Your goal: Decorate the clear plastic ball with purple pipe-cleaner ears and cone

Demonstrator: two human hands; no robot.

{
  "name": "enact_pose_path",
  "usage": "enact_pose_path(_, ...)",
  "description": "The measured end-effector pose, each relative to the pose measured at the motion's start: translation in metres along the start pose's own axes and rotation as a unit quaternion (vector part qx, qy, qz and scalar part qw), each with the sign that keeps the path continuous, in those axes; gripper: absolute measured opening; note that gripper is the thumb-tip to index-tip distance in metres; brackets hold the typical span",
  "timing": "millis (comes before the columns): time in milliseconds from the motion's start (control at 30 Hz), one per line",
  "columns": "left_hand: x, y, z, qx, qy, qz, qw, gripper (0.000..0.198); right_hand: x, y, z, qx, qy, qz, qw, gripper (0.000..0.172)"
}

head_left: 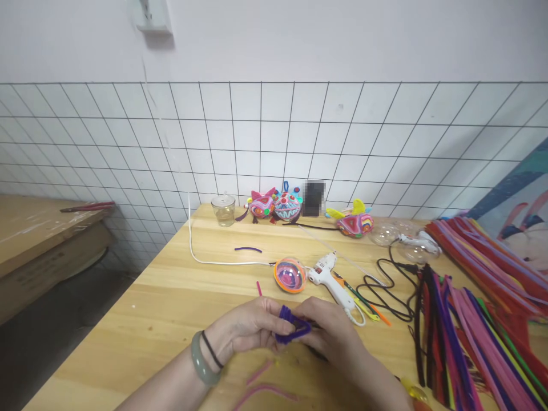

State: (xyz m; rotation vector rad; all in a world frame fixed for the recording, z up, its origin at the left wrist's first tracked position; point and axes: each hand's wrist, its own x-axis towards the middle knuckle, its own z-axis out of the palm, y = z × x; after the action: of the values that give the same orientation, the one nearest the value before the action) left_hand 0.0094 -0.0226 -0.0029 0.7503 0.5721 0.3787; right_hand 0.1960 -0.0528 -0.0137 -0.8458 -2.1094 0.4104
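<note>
Counter: light wood, back edge at white gridded wall tile, plain wall above with an outlet. Second counter off left, red-handled tool on it. Glass cup rear left, glue gun mid-right, fuzzy-stem bundles far right. Purple stem loop over front-centre; left hand and right hand fingers both gripping it.

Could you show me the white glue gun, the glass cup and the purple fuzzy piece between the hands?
White glue gun (pixel 333 282), head view: upper handle.
Glass cup (pixel 224 213), head view: its front wall.
Purple fuzzy piece (pixel 286 313), head view: its upper part.
</note>
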Motion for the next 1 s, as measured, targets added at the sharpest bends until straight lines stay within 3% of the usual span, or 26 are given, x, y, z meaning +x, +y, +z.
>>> enact_pose_path(133, 0.0, 0.0, -0.002, 0.016, -0.003, 0.014, 1.0, 0.022, -0.001, 0.002, -0.004, -0.06, -0.011, -0.076, 0.995, 0.02)
enact_pose_path(333, 0.0, 0.0, -0.008, 0.05, -0.014, -0.007, 0.999, 0.027, -0.003, 0.001, -0.004, -0.101, -0.009, -0.122, 0.987, 0.021)
enact_pose_path(567, 0.0, 0.001, -0.01, 0.028, -0.065, -0.027, 0.997, 0.053, -0.001, -0.009, -0.002, -0.099, -0.014, -0.086, 0.991, 0.02)
enact_pose_path(667, 0.0, 0.001, -0.01, 0.046, -0.053, -0.013, 0.997, 0.051, 0.001, -0.01, -0.002, -0.01, -0.015, -0.024, 1.0, 0.018)
enact_pose_path(767, 0.001, 0.002, -0.008, 0.083, 0.003, 0.051, 0.995, 0.055, 0.003, -0.008, 0.0, 0.087, 0.012, 0.09, 0.992, 0.02)
enact_pose_path(900, 0.005, 0.002, -0.002, 0.119, 0.098, 0.167, 0.974, 0.052, 0.005, -0.003, 0.008, 0.175, 0.047, 0.251, 0.951, 0.039)
enact_pose_path(1000, 0.007, 0.001, 0.003, 0.114, 0.124, 0.198, 0.966, 0.044, 0.005, -0.001, 0.014, 0.203, 0.048, 0.339, 0.918, 0.048)
